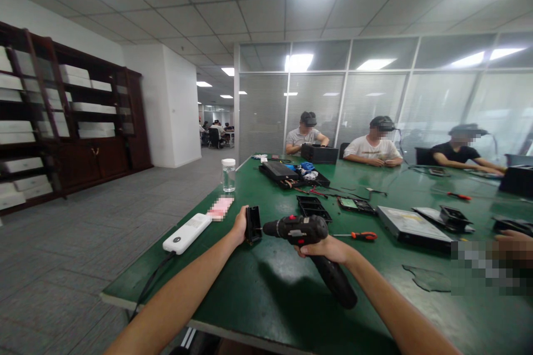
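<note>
My left hand (240,226) grips a small black box-like part (253,224) by its left side, holding it upright just over the green table. In my right hand (327,248) is a black cordless drill (297,227), its handle slanting down to the right. The drill points left, and its bit meets or nearly meets the part's face; contact is too small to tell. Behind the drill lies a black compartmented frame (313,208). An orange-handled screwdriver (363,236) rests to the right of the drill.
A white power strip (189,232) and a clear jar (228,176) stand left. To the right are a silver disc drive (412,228), a circuit board (355,204) and a thin dark sheet (427,278). Several people sit around the table (258,299); a co-worker's hand (514,247) shows at right.
</note>
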Demonstrator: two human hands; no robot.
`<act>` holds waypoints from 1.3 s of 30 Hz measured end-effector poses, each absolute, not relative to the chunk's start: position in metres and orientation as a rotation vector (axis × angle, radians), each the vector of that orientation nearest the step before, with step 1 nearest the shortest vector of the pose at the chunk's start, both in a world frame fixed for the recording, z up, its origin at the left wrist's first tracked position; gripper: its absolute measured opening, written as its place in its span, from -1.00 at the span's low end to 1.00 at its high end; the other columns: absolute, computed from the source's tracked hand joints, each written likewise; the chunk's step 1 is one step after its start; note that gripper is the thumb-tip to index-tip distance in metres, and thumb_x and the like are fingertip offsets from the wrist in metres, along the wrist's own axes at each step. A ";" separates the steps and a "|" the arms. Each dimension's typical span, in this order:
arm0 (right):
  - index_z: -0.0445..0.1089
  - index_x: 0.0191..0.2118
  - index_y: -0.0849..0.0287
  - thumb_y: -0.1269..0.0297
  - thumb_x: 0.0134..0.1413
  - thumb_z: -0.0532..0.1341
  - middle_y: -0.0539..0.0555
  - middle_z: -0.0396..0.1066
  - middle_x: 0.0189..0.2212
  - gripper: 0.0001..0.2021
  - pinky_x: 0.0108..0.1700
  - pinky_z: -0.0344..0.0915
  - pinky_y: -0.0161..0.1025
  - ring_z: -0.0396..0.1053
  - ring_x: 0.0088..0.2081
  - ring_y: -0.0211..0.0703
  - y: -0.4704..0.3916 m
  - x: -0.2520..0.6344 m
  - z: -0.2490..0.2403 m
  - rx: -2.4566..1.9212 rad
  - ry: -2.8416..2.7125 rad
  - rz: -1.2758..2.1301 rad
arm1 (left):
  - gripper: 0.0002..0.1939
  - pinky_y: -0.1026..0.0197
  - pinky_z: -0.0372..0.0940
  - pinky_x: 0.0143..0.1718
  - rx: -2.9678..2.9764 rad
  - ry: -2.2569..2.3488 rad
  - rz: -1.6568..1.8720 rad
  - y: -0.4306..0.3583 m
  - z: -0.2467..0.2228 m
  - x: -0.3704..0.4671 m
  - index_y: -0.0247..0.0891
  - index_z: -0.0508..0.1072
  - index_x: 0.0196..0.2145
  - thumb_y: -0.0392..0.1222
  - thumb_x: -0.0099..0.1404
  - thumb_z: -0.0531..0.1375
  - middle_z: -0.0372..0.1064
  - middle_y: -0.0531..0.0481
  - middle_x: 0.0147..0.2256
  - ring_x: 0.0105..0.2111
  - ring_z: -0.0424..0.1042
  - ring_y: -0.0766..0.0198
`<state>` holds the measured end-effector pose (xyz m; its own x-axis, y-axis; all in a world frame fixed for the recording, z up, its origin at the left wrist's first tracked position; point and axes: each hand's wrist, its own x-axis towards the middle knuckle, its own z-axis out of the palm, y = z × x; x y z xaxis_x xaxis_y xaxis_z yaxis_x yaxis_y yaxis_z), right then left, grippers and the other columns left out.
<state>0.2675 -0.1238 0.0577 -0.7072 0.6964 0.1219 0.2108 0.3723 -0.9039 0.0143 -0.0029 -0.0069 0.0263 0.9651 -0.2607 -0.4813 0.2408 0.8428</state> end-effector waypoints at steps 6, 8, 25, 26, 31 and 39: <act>0.33 -0.34 0.28 0.14 -0.05 0.22 0.04 0.28 -0.44 -0.73 -0.20 0.20 -0.22 0.24 -0.34 -0.21 -0.122 0.269 0.056 -0.782 -2.160 1.297 | -0.61 0.20 0.22 -0.57 0.650 0.969 1.257 -0.001 -0.009 0.014 -0.25 0.30 -0.53 0.18 0.02 0.07 0.22 0.03 -0.64 -0.64 0.27 0.25; 0.34 -0.34 0.28 0.15 -0.05 0.21 0.04 0.28 -0.44 -0.74 -0.20 0.20 -0.22 0.24 -0.34 -0.21 -0.123 0.268 0.057 -0.773 -2.152 1.302 | -0.60 0.20 0.22 -0.58 0.654 0.961 1.254 0.000 -0.010 0.014 -0.26 0.30 -0.53 0.18 0.01 0.07 0.22 0.04 -0.64 -0.64 0.27 0.25; 0.33 -0.35 0.28 0.15 -0.05 0.21 0.03 0.27 -0.45 -0.74 -0.21 0.19 -0.24 0.23 -0.35 -0.21 -0.124 0.268 0.056 -0.770 -2.153 1.297 | -0.64 0.22 0.20 -0.59 0.686 0.956 1.304 0.002 -0.011 0.014 -0.26 0.29 -0.53 0.14 0.04 0.08 0.21 0.05 -0.65 -0.65 0.25 0.27; 0.34 -0.35 0.28 0.14 -0.05 0.21 0.03 0.27 -0.45 -0.74 -0.21 0.19 -0.24 0.23 -0.36 -0.21 -0.124 0.268 0.056 -0.765 -2.156 1.295 | -0.64 0.22 0.20 -0.59 0.687 0.956 1.308 0.002 -0.011 0.014 -0.26 0.28 -0.53 0.14 0.03 0.08 0.21 0.05 -0.65 -0.65 0.25 0.27; 0.34 -0.34 0.28 0.14 -0.05 0.21 0.04 0.28 -0.45 -0.74 -0.21 0.19 -0.24 0.24 -0.35 -0.21 -0.124 0.268 0.057 -0.771 -2.156 1.293 | -0.64 0.20 0.22 -0.57 0.716 0.933 1.320 0.004 -0.014 0.013 -0.26 0.28 -0.53 0.13 0.03 0.08 0.21 0.05 -0.64 -0.65 0.26 0.27; 0.33 -0.34 0.29 0.16 -0.04 0.21 0.04 0.27 -0.44 -0.74 -0.20 0.19 -0.22 0.23 -0.35 -0.21 -0.124 0.267 0.058 -0.750 -2.140 1.318 | -0.65 0.19 0.23 -0.57 0.730 0.934 1.339 0.006 -0.016 0.013 -0.26 0.29 -0.51 0.13 0.02 0.09 0.22 0.04 -0.63 -0.64 0.27 0.25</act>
<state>0.2669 -0.1245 0.0575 -0.7155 0.6852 0.1362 0.1868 0.3754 -0.9078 0.0125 0.0063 -0.0163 -0.0139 0.9903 -0.1384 -0.4719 0.1156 0.8740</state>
